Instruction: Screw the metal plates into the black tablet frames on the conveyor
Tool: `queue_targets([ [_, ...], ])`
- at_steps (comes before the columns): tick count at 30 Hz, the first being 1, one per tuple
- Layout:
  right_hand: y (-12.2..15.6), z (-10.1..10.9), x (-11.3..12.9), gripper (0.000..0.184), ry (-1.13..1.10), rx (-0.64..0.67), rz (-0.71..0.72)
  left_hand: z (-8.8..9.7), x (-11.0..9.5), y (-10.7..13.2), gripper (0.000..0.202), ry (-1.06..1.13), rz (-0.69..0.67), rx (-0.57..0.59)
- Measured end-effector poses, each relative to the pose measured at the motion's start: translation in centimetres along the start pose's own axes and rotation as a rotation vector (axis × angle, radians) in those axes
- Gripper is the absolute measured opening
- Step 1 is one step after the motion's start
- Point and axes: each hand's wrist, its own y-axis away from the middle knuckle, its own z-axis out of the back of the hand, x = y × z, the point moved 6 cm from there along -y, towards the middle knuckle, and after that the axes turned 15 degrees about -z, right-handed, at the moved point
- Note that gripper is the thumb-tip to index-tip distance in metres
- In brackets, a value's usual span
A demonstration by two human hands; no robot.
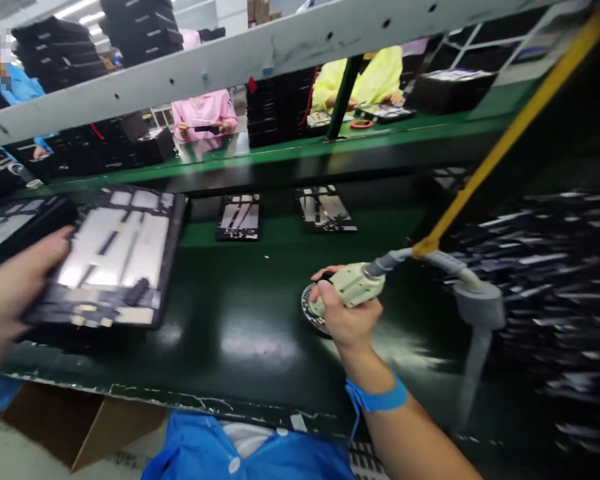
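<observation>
On the left, my left hand is smeared by motion, its thumb along the edge of a tablet with its back off. Silver battery packs, dark ribbon cables and a circuit board show inside. The fingers beneath are hidden. My right hand, a blue band at its wrist, is closed around a pale green hand tool with a round, perforated disc at its front. A grey hose leaves the tool's back end. The disc is low over the green bench; contact is unclear.
Two more opened tablets, one left and one right, lie farther back. A yellow strap holds the hose. Blurred stacked dark parts fill the right side. A metal rail crosses ahead; co-workers sit beyond. A cardboard box stands below.
</observation>
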Motion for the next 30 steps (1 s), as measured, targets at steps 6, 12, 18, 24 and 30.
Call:
queue_targets([
  [6, 0.0, -0.1, -0.3, 0.026, 0.018, -0.004, 0.01, -19.9, 4.6, 16.4, 0.058, 0.563, 0.435, 0.384],
  [12, 0.4, 0.0, 0.0, 0.024, -0.014, -0.01, 0.052, -23.7, 5.6, 21.0, 0.05, 0.226, 0.031, 0.531],
  [18, 1.0, -0.1, 0.5, 0.024, 0.014, -0.002, 0.052, -21.3, -0.7, 23.1, 0.051, 0.15, -1.048, 0.807],
  [24, 1.0, -0.1, 0.4, 0.024, 0.042, -0.009, 0.079, -21.3, 0.0, 25.5, 0.037, 0.234, -1.271, 0.809],
  [30, 1.0, -0.1, 0.3, 0.024, 0.036, -0.024, 0.072, -20.6, 1.3, 25.7, 0.038, 0.217, -1.332, 0.799],
])
